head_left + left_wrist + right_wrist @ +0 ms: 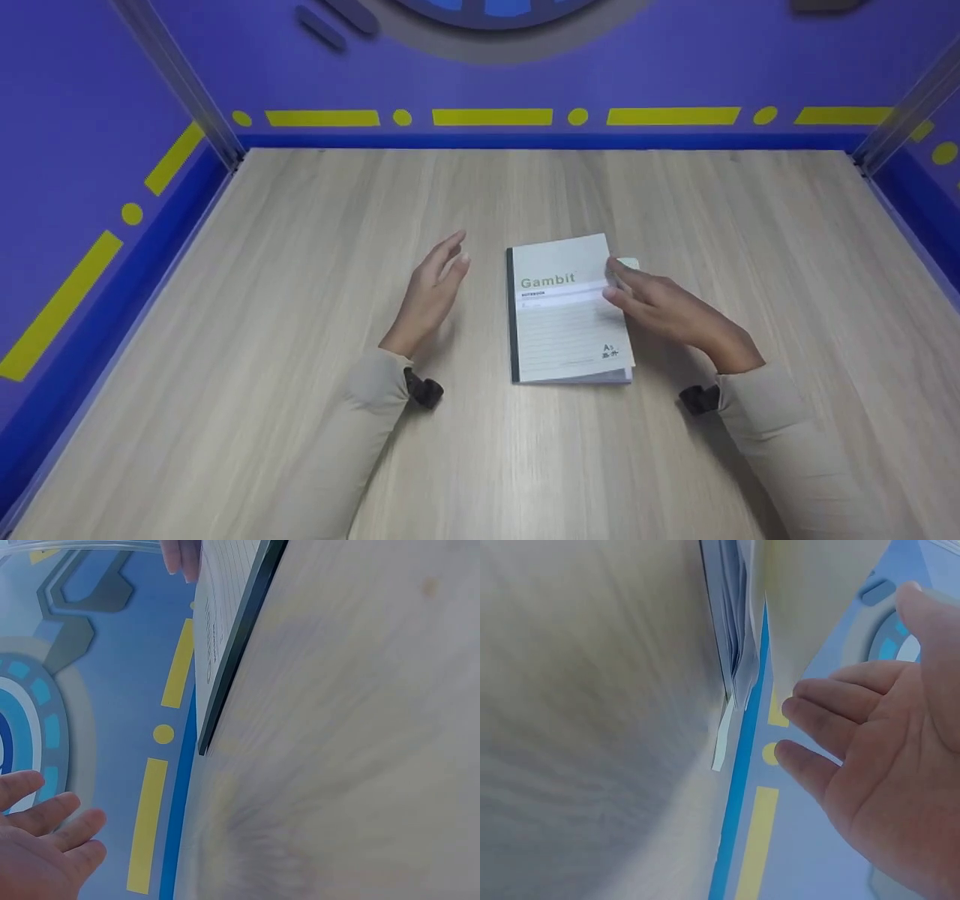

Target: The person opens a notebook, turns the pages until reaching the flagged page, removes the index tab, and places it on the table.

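Observation:
A white notebook (559, 330) marked "Gambit", with a dark spine on its left, lies on the wooden table. Its front cover is slightly raised along the right side, and the pages (739, 622) beneath show in the right wrist view. From among them a pale slip (724, 735) sticks out. My right hand (671, 307) is at the cover's right edge, fingers extended and thumb apart; whether the fingertips touch the cover I cannot tell. Left of the spine, my left hand (431, 292) hovers above the table, holding nothing, its fingers loosely extended.
The wooden table (285, 300) is bordered by blue panels (480, 82) with yellow markings at the back and sides. Metal posts (180, 75) stand at the back corners. Each wrist carries a small black camera (425, 391).

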Action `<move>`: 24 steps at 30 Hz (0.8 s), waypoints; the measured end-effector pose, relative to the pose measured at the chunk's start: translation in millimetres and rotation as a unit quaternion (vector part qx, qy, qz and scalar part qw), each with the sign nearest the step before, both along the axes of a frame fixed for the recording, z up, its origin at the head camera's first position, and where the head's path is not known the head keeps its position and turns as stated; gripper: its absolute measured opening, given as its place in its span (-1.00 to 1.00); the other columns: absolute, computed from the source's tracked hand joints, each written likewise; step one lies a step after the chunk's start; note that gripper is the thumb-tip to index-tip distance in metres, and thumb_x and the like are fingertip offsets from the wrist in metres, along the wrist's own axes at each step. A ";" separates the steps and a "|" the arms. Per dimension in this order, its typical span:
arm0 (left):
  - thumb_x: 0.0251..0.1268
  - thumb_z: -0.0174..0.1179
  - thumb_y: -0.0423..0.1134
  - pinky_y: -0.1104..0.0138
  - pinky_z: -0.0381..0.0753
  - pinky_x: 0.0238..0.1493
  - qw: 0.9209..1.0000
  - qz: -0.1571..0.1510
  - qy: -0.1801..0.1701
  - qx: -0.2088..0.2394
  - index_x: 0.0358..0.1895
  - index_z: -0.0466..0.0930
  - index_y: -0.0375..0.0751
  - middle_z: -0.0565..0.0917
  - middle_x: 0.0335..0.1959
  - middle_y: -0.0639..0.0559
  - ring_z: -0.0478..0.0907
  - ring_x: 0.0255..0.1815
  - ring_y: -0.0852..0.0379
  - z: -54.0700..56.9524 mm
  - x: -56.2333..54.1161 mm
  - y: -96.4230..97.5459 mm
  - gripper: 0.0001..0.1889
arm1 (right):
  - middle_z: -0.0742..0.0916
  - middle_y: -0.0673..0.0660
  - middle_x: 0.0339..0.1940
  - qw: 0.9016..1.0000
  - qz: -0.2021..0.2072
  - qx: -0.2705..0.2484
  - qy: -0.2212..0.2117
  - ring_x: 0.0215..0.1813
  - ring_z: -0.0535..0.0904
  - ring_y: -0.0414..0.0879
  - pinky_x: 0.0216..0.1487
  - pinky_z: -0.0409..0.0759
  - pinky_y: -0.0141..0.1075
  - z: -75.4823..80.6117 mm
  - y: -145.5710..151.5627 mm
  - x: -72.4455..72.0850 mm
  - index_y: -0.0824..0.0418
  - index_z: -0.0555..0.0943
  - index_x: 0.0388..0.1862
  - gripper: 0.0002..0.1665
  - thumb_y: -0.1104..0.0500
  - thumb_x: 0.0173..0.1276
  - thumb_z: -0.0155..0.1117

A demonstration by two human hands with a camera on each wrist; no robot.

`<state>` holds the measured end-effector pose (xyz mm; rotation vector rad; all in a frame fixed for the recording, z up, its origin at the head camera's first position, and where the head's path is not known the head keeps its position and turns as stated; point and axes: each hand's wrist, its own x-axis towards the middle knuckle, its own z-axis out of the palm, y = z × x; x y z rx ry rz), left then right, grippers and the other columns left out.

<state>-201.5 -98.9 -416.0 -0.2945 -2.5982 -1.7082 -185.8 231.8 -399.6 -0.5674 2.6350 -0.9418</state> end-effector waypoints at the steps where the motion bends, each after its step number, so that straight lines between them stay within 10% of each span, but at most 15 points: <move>1: 0.49 -0.16 0.06 0.15 0.15 0.49 1.000 -0.002 0.002 0.004 0.47 0.18 -0.05 0.24 0.49 0.04 0.19 0.49 0.08 -0.5 -0.1 -0.2 -0.43 | 0.14 0.24 0.56 1.000 0.001 -0.005 -0.001 0.57 0.00 0.13 0.51 0.02 0.09 -0.1 -0.5 0.3 0.32 -0.07 0.54 -0.07 -0.28 0.49 -0.20; 24: 0.50 -0.17 0.07 0.19 0.15 0.49 1.000 0.003 -0.001 -0.001 0.47 0.19 0.01 0.24 0.49 0.05 0.20 0.49 0.10 -0.7 0.2 -0.6 -0.45 | 0.25 0.30 0.51 0.999 -0.036 0.023 0.024 0.54 0.10 0.17 0.50 0.07 0.09 1.6 -5.4 -0.1 0.37 0.03 0.51 -0.02 -0.33 0.45 -0.16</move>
